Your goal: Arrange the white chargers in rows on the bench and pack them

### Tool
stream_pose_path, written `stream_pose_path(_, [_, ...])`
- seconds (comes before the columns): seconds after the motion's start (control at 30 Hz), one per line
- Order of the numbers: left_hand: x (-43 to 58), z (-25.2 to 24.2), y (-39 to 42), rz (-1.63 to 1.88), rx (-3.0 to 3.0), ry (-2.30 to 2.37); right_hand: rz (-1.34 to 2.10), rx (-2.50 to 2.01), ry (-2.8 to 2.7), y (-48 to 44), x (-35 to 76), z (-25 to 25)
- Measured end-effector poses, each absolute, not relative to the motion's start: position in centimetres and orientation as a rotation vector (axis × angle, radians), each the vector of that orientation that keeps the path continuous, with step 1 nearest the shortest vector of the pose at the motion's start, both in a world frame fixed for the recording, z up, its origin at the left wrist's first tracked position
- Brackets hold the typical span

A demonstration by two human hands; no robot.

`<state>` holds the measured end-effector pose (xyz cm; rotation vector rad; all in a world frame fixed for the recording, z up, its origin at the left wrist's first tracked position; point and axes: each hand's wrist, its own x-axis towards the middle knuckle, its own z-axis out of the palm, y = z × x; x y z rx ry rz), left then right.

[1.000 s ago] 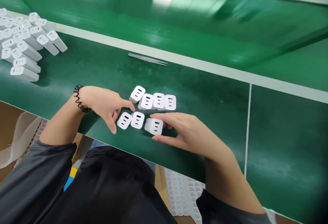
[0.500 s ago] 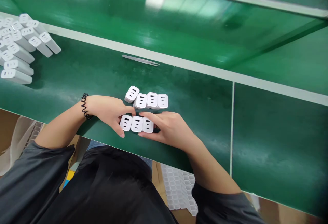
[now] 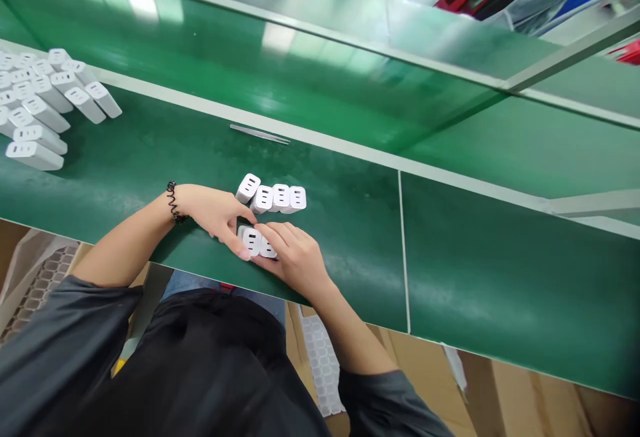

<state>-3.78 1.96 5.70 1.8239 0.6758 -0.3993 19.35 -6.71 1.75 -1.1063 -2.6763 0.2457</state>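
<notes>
Near the front edge of the green table, a short row of white USB chargers point(image 3: 252, 242) stands with its port ends facing up. My left hand point(image 3: 214, 214), with a black coil band at the wrist, pinches the row's left end between thumb and index finger. From the right, my right hand point(image 3: 299, 258) wraps round the same row, fingers on the far side and thumb on the near side, covering part of it. Just beyond my hands stands a second row of several white chargers point(image 3: 281, 197); its leftmost one is tilted and set slightly askew.
A large group of white chargers point(image 3: 44, 114) stands at the far left. Metal tweezers point(image 3: 260, 134) lie by the back rail point(image 3: 330, 148). A pale seam point(image 3: 404, 250) crosses the table on the right. Clear plastic trays point(image 3: 320, 364) and cardboard are below the front edge.
My right hand has moved left along the near row and now covers more of it. My left hand has closed tighter on the left end. The camera view has shifted.
</notes>
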Motion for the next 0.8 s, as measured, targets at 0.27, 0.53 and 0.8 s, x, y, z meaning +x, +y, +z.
stream_pose_path(0.27, [-5.6,5.2,3.7,0.505,1.995,0.957,0.016,-1.617,-2.399,-6.3,27.7,3.0])
stream_pose_path(0.53, [-2.4,0.0,3.4,0.687,2.422,0.877,0.028,-1.569,-2.444,-4.6,27.3,3.9])
stream_pose_path(0.8, [-1.8,-0.6,2.7,0.573,2.634,0.997,0.469,-1.553,-2.696,-0.1,21.3,5.3])
